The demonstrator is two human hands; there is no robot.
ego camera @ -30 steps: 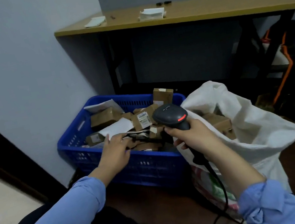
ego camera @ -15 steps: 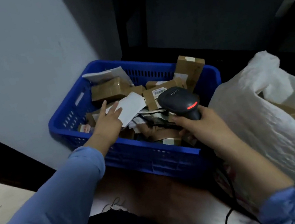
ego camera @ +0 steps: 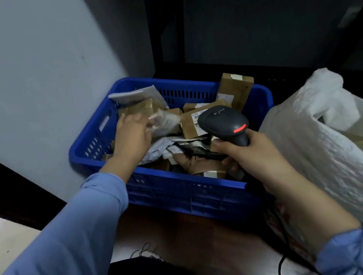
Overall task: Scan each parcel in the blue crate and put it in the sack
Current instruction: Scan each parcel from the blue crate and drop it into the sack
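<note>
One blue crate (ego camera: 160, 190), one white sack (ego camera: 324, 161), one scanner (ego camera: 223, 122), a left hand (ego camera: 132, 137) and a right hand (ego camera: 254, 157). At least five brown boxes (ego camera: 235, 90) in the crate, one more box (ego camera: 361, 143) in the sack.

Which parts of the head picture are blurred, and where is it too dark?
Head view: the left hand and the pale parcel at its fingers are smeared by motion; the black handheld scanner in the right hand is sharp; the space behind the blue plastic crate is nearly black.
</note>
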